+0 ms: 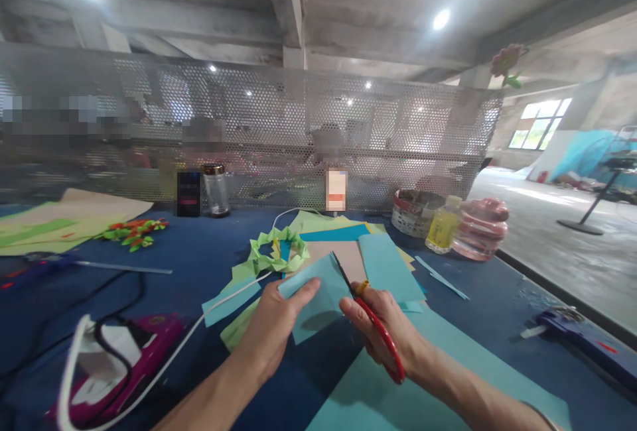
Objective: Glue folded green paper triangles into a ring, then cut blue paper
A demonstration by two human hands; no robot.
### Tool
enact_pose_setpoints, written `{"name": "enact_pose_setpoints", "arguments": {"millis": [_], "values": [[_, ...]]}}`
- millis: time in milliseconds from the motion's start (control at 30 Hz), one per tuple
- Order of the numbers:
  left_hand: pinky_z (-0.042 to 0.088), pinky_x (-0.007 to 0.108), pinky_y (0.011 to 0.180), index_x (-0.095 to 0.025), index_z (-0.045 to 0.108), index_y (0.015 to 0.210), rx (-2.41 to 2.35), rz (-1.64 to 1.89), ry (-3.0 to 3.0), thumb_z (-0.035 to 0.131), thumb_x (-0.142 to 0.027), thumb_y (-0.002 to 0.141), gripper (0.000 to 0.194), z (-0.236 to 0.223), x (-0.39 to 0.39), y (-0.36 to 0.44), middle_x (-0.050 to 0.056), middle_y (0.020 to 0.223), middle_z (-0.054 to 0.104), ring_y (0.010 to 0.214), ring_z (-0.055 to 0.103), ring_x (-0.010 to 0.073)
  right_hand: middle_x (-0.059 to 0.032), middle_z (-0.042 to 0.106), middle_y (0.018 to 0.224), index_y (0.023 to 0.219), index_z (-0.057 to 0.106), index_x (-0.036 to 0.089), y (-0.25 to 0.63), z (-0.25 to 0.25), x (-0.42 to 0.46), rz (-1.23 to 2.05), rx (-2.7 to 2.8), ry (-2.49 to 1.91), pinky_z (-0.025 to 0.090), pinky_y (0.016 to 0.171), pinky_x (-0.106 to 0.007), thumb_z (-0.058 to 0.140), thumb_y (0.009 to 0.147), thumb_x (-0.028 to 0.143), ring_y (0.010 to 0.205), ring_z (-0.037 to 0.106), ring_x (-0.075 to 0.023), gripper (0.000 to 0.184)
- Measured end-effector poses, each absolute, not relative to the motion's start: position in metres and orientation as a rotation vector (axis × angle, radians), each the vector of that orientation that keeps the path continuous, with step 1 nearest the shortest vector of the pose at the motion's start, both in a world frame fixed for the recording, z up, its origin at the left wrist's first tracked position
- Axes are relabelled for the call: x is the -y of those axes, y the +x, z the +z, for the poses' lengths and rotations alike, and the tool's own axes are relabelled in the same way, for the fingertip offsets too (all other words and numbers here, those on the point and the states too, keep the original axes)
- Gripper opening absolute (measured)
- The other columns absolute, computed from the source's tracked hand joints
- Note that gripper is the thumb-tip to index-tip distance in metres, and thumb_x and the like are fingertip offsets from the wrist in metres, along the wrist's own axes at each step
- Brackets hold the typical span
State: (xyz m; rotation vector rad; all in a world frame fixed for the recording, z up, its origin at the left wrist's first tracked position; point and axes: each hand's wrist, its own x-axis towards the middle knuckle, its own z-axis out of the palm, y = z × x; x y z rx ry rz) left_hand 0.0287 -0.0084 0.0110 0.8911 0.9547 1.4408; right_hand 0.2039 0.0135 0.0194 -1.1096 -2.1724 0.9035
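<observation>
My left hand [281, 321] pinches a light blue sheet of paper [323, 298] in front of me, thumb on top. Red-handled scissors [382, 335] are gripped in my right hand [388, 325], their dark blades pointing up and left along the right edge of that sheet. A yellow band shows around a finger of this hand. Behind the sheet lie a pale green folded-paper ring [279, 250] and stacked coloured papers, among them a light blue piece [388, 265]. A large blue-green sheet [448, 371] spreads under my right forearm.
A magenta iron [134, 358] with a white cable stands at left; glue guns [587, 338] lie on both sides. Along the back are a glass bottle [216, 191], a phone [336, 190], a basket [415, 212], a yellow bottle [444, 225] and a pink jug [482, 229], before a perforated screen [263, 126].
</observation>
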Motion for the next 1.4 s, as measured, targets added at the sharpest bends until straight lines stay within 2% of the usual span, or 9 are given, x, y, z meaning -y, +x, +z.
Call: {"name": "enact_pose_setpoints", "arguments": {"millis": [167,700,900,1200,1400], "values": [[0.050,0.034,0.077,-0.015,0.072,0.106,-0.959,1.446,0.913,0.076,-0.034,0.072,0.040,0.010,0.008,0.029,0.008,0.092,0.075,0.083,0.069,0.0257,0.0079,0.035,0.040,0.066,0.037,0.022,0.204,0.017,-0.013,0.963,2.140,-1.107,0.023,0.039,-0.021,0.036,0.088,0.069,0.036,0.035,-0.0067,0.053],[0.051,0.032,0.070,-0.015,0.069,0.113,-0.987,1.422,0.897,0.077,-0.037,0.070,0.049,0.007,0.006,0.029,0.008,0.088,0.075,0.076,0.068,0.0245,0.0075,0.036,0.038,0.064,0.036,0.022,0.204,-0.008,-0.028,0.998,2.055,-1.240,0.025,0.031,-0.018,0.042,0.079,0.077,0.030,0.039,-0.0071,0.057],[0.051,0.032,0.070,-0.017,0.069,0.113,-0.986,1.420,0.881,0.077,-0.037,0.068,0.050,0.009,0.008,0.029,0.007,0.089,0.075,0.077,0.069,0.0256,0.0072,0.038,0.040,0.067,0.036,0.022,0.204,0.003,-0.022,0.977,2.103,-1.190,0.027,0.033,-0.018,0.038,0.081,0.077,0.033,0.041,-0.0076,0.057],[0.051,0.033,0.079,-0.019,0.073,0.105,-0.953,1.421,0.941,0.073,-0.035,0.075,0.034,0.013,0.009,0.030,0.006,0.095,0.075,0.085,0.069,0.0245,0.0065,0.038,0.049,0.068,0.036,0.022,0.207,0.015,-0.017,0.910,2.179,-1.152,0.027,0.039,-0.020,0.040,0.083,0.074,0.040,0.044,-0.0082,0.054],[0.052,0.034,0.079,-0.019,0.072,0.108,-0.952,1.424,0.920,0.074,-0.034,0.073,0.039,0.011,0.009,0.030,0.006,0.096,0.075,0.085,0.069,0.0253,0.0053,0.040,0.050,0.069,0.036,0.021,0.207,0.013,-0.018,0.896,2.182,-1.140,0.024,0.039,-0.022,0.039,0.083,0.075,0.041,0.042,-0.0078,0.055]]}}
